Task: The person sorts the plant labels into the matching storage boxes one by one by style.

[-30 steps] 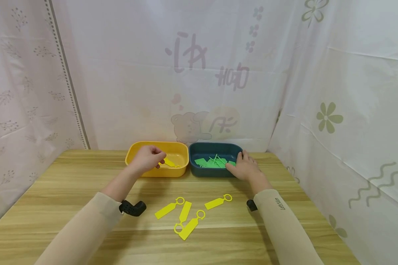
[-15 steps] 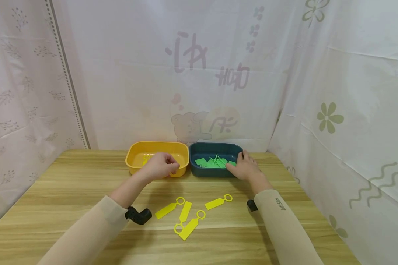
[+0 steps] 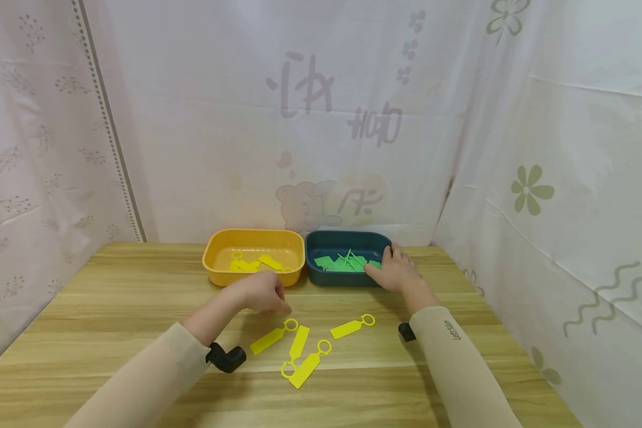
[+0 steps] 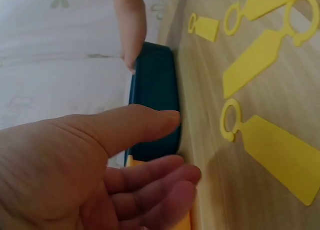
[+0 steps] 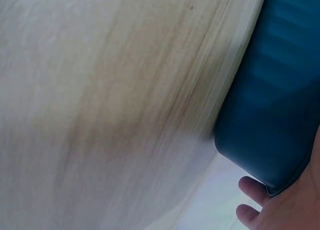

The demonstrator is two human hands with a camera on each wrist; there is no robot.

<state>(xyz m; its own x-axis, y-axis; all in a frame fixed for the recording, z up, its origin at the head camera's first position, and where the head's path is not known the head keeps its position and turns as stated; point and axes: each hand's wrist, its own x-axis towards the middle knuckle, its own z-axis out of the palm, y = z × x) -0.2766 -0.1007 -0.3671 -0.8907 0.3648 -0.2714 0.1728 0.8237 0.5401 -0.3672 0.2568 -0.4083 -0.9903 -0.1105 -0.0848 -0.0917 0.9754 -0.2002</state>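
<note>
My left hand [image 3: 264, 292] is above the table just in front of the yellow-orange bin [image 3: 211, 270], over the ring end of the nearest yellow tag [image 3: 267, 340]. In the left wrist view its thumb and fingers [image 4: 150, 124] are apart and loosely bent, with nothing between them. More yellow tags with ring ends lie on the wood, including one tag [image 3: 346, 329] off to the right. Several yellow tags [image 3: 246, 266] lie inside the yellow-orange bin. My right hand [image 3: 398, 271] grips the right end of the dark blue bin [image 3: 321, 278], thumb at the front rim.
Green pieces [image 3: 334, 263], some thin like sticks, lie in the dark blue bin. Both bins stand side by side at the back of the wooden table [image 3: 139, 309]. A patterned white curtain [image 3: 219, 119] hangs behind and at both sides.
The left hand has moved from over the yellow-orange bin toward me and rightward, down near the tags on the table. The right hand and both bins have stayed put.
</note>
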